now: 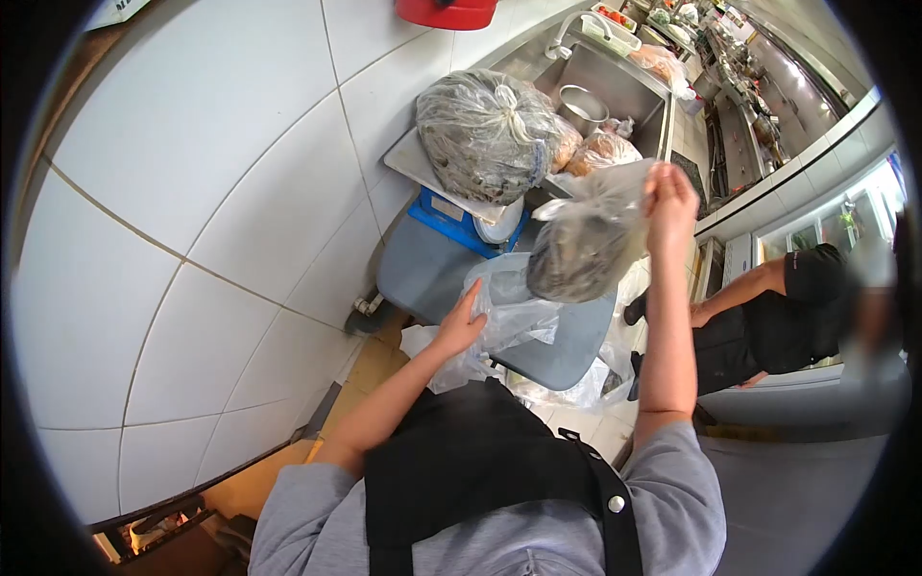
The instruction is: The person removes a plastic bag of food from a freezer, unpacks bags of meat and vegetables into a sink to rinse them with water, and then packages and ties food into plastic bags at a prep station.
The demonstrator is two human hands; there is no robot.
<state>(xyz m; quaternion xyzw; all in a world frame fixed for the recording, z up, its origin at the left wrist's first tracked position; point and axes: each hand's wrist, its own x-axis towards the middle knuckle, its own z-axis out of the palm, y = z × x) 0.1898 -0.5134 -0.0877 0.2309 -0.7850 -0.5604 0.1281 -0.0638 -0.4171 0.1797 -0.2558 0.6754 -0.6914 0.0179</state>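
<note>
My right hand [670, 209] is raised, closed around the gathered top of a clear plastic bag of dark contents [579, 252]. That bag hangs over a grey stool-like surface [562, 350]; what is inside is too blurred to name. Lower and to the left, my left hand [463, 324] is at the edge of a thin, crumpled clear plastic bag [509, 305], its thumb and fingers appearing to grip the film. Behind them, a large knotted bag of dark contents [485, 134] rests on the plate of a blue weighing scale [451, 223].
A metal sink [615, 82] with a faucet [562, 43] is behind the scale, with a pot [582, 108] and bagged food [603, 154] in it. Tiled wall [182, 173] stands close at left. To the right is another person in black [768, 326].
</note>
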